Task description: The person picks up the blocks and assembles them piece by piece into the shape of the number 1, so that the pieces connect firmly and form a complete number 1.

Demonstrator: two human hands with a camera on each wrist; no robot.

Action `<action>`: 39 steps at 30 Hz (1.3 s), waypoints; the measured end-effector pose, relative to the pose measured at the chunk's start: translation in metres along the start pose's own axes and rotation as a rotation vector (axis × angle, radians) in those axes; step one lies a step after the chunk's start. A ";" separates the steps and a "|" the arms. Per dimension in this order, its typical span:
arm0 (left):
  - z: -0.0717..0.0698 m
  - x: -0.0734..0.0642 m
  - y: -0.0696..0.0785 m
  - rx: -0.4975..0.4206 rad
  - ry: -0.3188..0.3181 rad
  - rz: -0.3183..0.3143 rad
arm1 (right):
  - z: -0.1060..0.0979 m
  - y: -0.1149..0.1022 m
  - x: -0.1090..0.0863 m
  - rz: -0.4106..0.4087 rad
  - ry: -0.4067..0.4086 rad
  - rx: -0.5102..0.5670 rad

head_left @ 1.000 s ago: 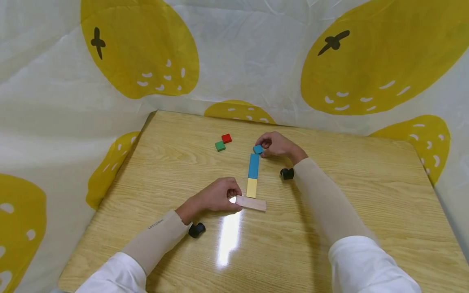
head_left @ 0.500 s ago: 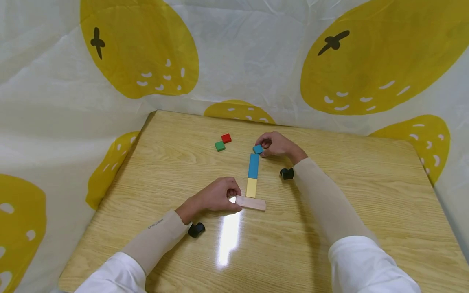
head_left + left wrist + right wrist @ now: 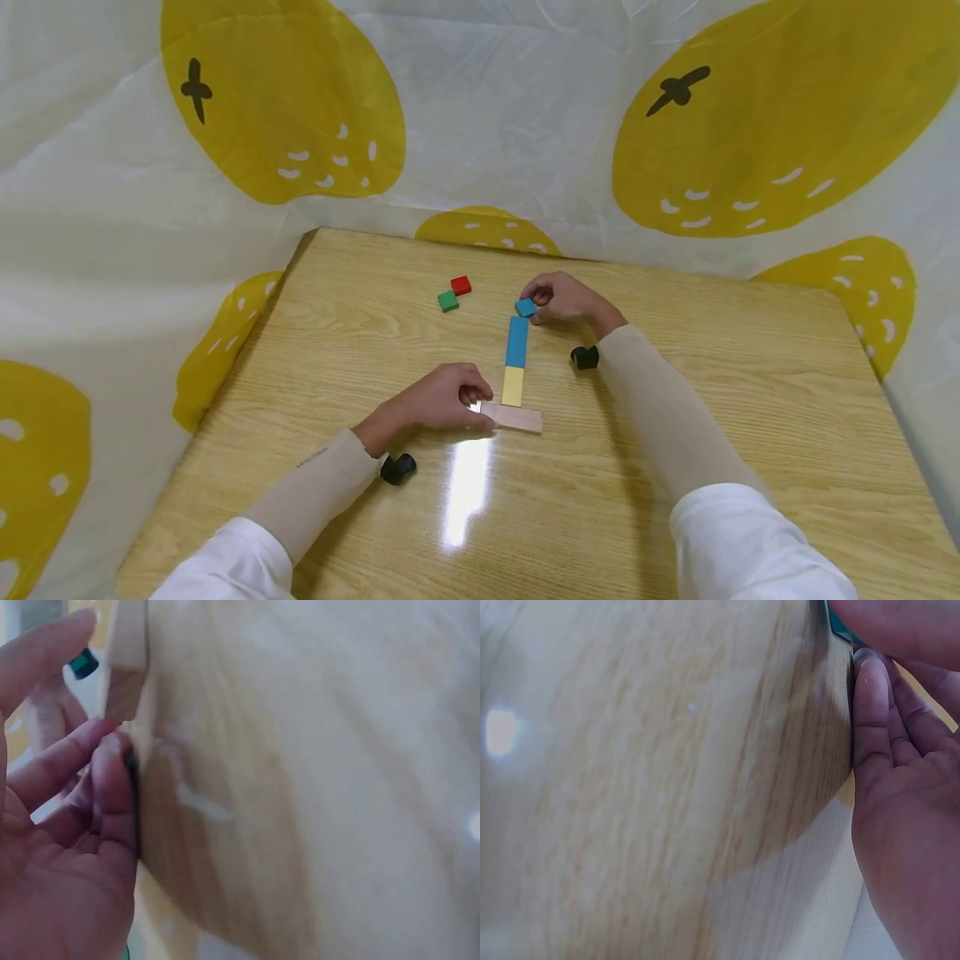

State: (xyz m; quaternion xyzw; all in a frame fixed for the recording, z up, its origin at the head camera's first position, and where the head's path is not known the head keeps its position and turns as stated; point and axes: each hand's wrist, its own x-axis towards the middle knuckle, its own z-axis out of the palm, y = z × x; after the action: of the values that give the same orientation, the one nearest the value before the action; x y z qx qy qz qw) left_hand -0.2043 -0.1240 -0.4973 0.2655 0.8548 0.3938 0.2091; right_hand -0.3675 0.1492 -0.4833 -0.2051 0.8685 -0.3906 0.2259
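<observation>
Six blocks share the glossy wood-grain table, four of them ranged from near to far between two bare hands. Nearest is the flat oblong block of pale pinkish wood, lying crosswise. The left hand has its thumb and curled fingers either side of the block's left end; the left wrist view suggests a gap at the thumb, so I cannot tell whether it grips. The wood should be light and stiff, a little slick perhaps, and best steadied by its long edges.

Just beyond, the yellow rectangular block meets the long blue rectangular block end to end — probably just as light, so a slight nudge could skew the pair. At the far end the right hand pinches the small blue square block, turned at an angle to the row; whether its corner touches the long one is unclear. Something this small calls for fingertips on opposite sides.

To the far left, a green square block and a red square block sit corner to corner, apart from the row and out of its way. White cloth with big yellow fruit shapes hangs behind the far edge — a limit to reaching farther.
</observation>
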 end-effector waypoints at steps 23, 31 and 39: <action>-0.039 -0.003 -0.010 -0.044 0.160 -0.057 | 0.000 -0.005 -0.003 0.027 -0.009 0.030; -0.054 -0.002 -0.020 -0.040 0.250 -0.062 | 0.000 -0.003 -0.003 0.025 -0.009 0.044; -0.062 0.002 -0.036 -0.028 0.346 -0.080 | 0.001 0.001 -0.002 0.012 -0.001 0.037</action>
State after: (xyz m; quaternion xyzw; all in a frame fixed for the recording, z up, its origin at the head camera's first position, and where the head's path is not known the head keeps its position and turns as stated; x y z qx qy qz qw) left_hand -0.2514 -0.1776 -0.4883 0.1566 0.8825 0.4366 0.0781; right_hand -0.3654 0.1500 -0.4840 -0.1961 0.8622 -0.4051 0.2325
